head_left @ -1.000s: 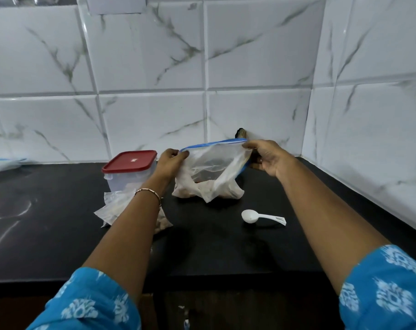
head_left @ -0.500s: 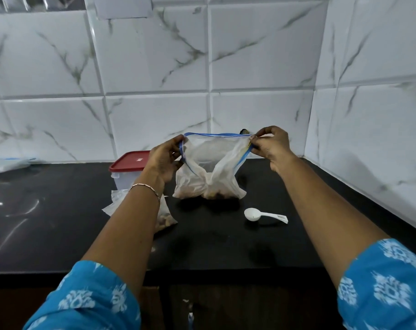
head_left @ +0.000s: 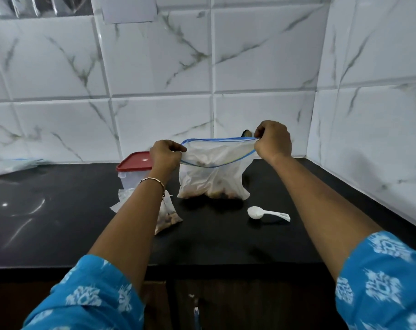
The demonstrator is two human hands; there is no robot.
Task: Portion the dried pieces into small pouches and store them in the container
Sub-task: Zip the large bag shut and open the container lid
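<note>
Zip bag (head_left: pixel 211 177) of dried pieces (head_left: pixel 216 192), far centre of worktop (head_left: pixel 59 222) | judged soft, light, slippery film | left grip (head_left: pixel 166 153), right grip (head_left: pixel 272 141) pinch blue rim corners, likely best hold

A home kitchen corner.
White marble-look wall tiles (head_left: pixel 261 53) meet a black glossy bench (head_left: pixel 59 222) with a white measuring spoon (head_left: pixel 266 213).

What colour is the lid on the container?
Red; the lid shows best in the head view.

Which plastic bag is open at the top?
The large blue-rimmed bag, its mouth held apart by the left hand and right hand; the small pouch lies on the counter.
</note>
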